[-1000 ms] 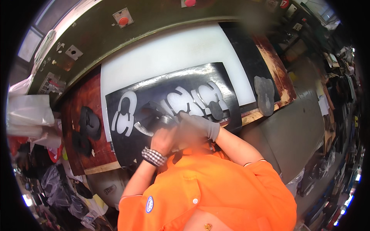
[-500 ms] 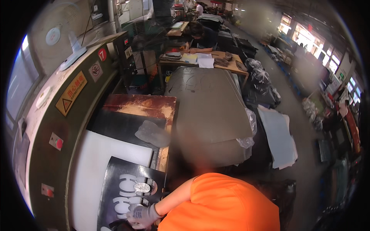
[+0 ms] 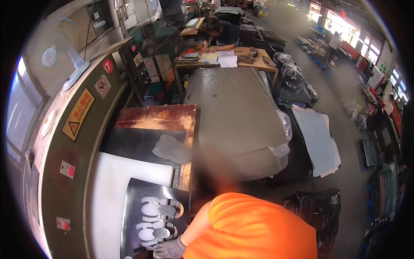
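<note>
My right hand, in a grey work glove, reaches in from an orange sleeve at the lower edge. Its fingers are bent down at the near part of a glossy black sheet, beside a small dark object cut off by the picture's edge. What the fingers hold is hidden. Several curved shapes have been cut through the sheet, and pale board shows in them. Grey oval pieces lie among the cut-outs. Under the sheet is a thick white board. My left hand is not in view.
A green machine body with push buttons stands along the left, with a fan on it. A grey sole-shaped piece lies beyond the board. A tall stack of grey-brown sheets stands ahead. Another person works at a far table.
The view has shifted a little, so the sheet and the machine sit slightly differently in the picture. My right hand stays by the same near part of the sheet, its fingers a little lower.
</note>
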Demonstrator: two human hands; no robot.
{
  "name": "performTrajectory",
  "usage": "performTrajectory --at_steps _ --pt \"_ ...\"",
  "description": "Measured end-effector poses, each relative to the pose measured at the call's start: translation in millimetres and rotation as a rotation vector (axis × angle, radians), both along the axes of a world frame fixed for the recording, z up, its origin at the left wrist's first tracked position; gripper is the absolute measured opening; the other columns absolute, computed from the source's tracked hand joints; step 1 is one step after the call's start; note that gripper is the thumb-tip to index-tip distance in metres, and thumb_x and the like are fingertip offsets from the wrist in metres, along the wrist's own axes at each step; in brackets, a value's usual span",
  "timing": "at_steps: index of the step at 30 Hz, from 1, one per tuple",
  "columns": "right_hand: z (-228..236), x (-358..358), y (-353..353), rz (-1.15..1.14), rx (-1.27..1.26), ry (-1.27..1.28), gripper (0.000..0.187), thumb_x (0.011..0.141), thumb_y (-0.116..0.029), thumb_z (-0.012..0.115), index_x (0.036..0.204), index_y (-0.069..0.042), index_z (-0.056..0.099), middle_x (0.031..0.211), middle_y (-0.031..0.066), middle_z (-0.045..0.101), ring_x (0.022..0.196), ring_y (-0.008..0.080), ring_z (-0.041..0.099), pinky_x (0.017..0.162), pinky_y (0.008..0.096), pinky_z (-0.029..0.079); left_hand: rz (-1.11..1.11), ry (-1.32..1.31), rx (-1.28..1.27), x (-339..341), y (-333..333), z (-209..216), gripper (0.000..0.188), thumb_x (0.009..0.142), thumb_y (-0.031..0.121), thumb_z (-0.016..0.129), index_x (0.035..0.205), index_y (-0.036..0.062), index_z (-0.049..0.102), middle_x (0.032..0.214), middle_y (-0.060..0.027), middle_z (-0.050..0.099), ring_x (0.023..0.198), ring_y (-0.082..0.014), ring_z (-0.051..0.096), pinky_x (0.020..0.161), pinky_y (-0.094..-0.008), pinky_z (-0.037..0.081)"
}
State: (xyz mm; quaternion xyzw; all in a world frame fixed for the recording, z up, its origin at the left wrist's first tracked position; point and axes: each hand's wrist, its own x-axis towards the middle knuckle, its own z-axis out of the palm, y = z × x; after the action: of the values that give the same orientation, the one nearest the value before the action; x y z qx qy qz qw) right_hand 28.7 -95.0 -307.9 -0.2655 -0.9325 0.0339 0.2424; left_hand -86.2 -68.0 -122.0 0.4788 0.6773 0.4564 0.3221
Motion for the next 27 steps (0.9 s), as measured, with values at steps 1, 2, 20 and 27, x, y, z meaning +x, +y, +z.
performTrajectory --at_steps 1,2,20,27 --pt "-6.2 2.5 -4.5 0.003 -0.009 0.03 0.046 0.077 -0.041 0.068 0.101 -0.002 0.068 0.11 0.0127 0.065 0.119 0.0365 0.056 0.102 0.054 0.04 0.002 -0.016 0.019 -4.3 3.8 4.4 0.028 0.1 0.02 0.054 0.117 -0.0011 0.059 0.104 -0.0102 0.058 0.093 -0.0216 0.053 0.079 -0.0344 0.042" --pt "-6.1 6.0 -8.4 0.001 -0.018 0.06 0.046 0.077 -0.04 0.068 0.102 -0.001 0.067 0.111 0.0142 0.065 0.119 0.037 0.056 0.102 0.0535 0.04 0.003 -0.026 0.039 -9.8 8.0 9.8 0.027 0.1 0.019 0.054 0.116 -0.0013 0.059 0.102 -0.0097 0.058 0.091 -0.0208 0.053 0.078 -0.0336 0.042" --pt "179.4 110.6 -12.6 0.088 -0.587 0.136 0.042 0.086 -0.032 0.069 0.115 -0.002 0.065 0.121 0.0172 0.064 0.113 0.0353 0.06 0.096 0.0446 0.048 0.069 -0.265 0.529 -145.0 -101.9 220.3 0.016 0.099 0.016 0.064 0.093 0.0015 0.059 0.072 -0.0032 0.057 0.058 -0.0114 0.052 0.055 -0.0251 0.042" --pt "202.0 91.2 -1.0 0.145 -0.611 0.323 0.033 0.084 -0.016 0.072 0.112 -0.001 0.065 0.111 0.0179 0.068 0.103 0.037 0.064 0.09 0.0425 0.051 0.168 -0.457 0.46 -158.1 -139.2 216.3 0.018 0.102 0.017 0.059 0.086 0.0102 0.056 0.064 0.0032 0.045 0.046 -0.004 0.036 0.043 -0.0215 0.028"
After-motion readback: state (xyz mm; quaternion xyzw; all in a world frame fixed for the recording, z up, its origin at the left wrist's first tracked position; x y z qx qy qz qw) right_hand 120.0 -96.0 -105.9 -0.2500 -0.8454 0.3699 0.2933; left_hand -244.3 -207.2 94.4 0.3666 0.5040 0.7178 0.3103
